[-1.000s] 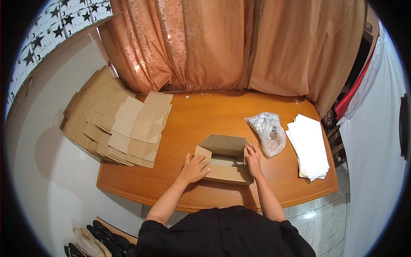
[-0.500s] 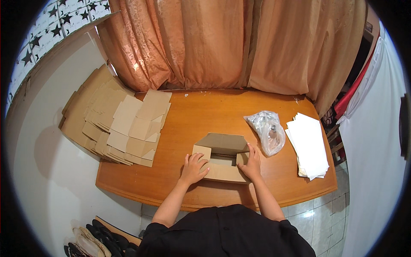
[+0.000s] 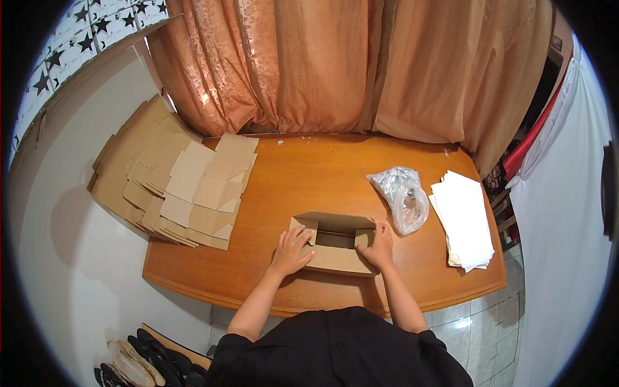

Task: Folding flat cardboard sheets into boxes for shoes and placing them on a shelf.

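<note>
In the middle of the near half of the table stands a small brown cardboard box (image 3: 342,262), its top open and its inside showing between the flaps. My left hand (image 3: 293,251) grips the box's left end, fingers over the left flap and thumb along the near side. At the right end, my right hand (image 3: 378,245) is curled round the corner and flap, fingertips at the far edge. The far long flap (image 3: 338,221) rises behind the opening. Parts of both end flaps are hidden under my fingers.
A stack of flattened cardboard boxes (image 3: 200,187) lies at the left against the wall. To the right sit a clear plastic bag (image 3: 406,201) with small items I cannot make out and a pile of white sheets (image 3: 462,219). Orange curtains (image 3: 322,71) hang behind the wooden table (image 3: 303,164).
The far flap has swung from leaning back to nearly upright, and the end flaps have tilted slightly. Both hands stay at the box's ends, with only small finger shifts.
</note>
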### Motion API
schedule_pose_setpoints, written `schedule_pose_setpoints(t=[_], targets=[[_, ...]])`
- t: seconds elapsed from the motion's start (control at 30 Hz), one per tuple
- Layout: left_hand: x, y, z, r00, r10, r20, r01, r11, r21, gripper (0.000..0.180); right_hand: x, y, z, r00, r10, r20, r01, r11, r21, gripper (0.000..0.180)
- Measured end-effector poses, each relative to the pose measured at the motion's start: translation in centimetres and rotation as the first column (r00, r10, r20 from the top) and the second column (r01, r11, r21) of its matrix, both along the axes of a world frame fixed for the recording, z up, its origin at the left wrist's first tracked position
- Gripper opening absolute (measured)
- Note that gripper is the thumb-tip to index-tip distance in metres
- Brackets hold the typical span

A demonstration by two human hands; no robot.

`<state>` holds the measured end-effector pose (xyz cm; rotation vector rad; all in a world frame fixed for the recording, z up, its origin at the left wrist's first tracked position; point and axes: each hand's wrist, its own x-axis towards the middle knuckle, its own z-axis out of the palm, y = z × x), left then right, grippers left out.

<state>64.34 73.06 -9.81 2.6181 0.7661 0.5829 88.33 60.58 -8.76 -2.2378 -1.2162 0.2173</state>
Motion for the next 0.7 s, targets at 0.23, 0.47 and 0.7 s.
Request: schedule_pose_setpoints(t=[0.23,0.47,0.7], targets=[[-0.2,4.4,-4.1,0.92,0.242,0.309,-0.192,0.964,-0.182,0.059,2.2,0.2,-4.2,0.93,0.176,-0.323,-0.057,0.937,0.346,0.047],[2.2,2.1,-0.5,0.94,0.327,-0.093,-0.34,0.918,-0.205,0.069,0.2,-0.6,-1.4,0.998,0.066,0.001,-0.065,0.978,0.197,0.06],[0.9,3.8,-0.4,0.846,0.427,-0.317,-0.526,0.582,-0.62,0.079,2.9,-1.7,-2.2,0.815,-0.174,-0.553,0.04,0.969,-0.245,0.074]])
